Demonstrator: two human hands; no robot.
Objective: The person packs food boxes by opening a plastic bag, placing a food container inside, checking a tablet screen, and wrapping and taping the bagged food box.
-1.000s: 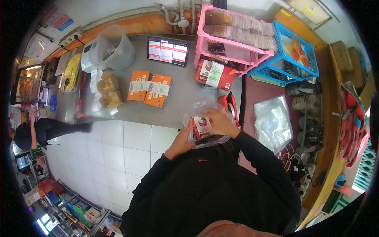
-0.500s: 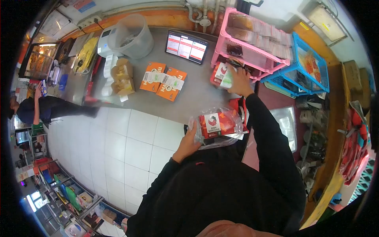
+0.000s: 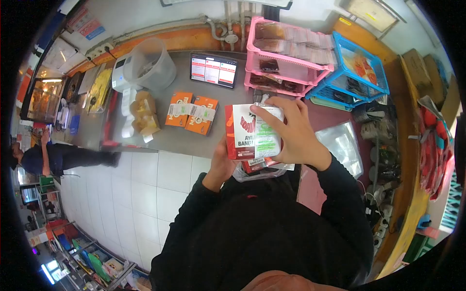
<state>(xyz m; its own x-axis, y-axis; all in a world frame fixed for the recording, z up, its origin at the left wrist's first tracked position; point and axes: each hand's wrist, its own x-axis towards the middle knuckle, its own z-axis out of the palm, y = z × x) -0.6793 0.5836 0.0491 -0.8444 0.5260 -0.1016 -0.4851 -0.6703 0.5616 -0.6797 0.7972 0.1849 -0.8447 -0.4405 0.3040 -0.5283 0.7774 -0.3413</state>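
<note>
Grip of the right hand is closed on a red-and-white box: one digit across the printed face, the others over the far edge. Left hand is at the box's near left side; its fingers are hidden behind the box, so cannot tell whether it supports it or holds what is underneath.

Head view, only one. Box is up in front of the torso, over a second red box and a clear plastic bag, both mostly covered by it. Lower box looks to be inside the bag, partly hidden.

Progress, by judgement: lower box seems already bagged; the held one is clear of the bag, not set down. Bag mouth not visible, sealing can't be told. Two orange boxes lie side by side on the tabletop, a printed strip across them, neither hand near.

Held box: red side, white panel, red emblem, dark lettering partly covered. White slip on its right part, green highlighter over several lines; text too small to read. Corners look square, no crushing seen; appears closed.

Around: lit tablet behind the orange boxes, pink rack beyond the right hand, flat clear plastic sheets off to the right.
</note>
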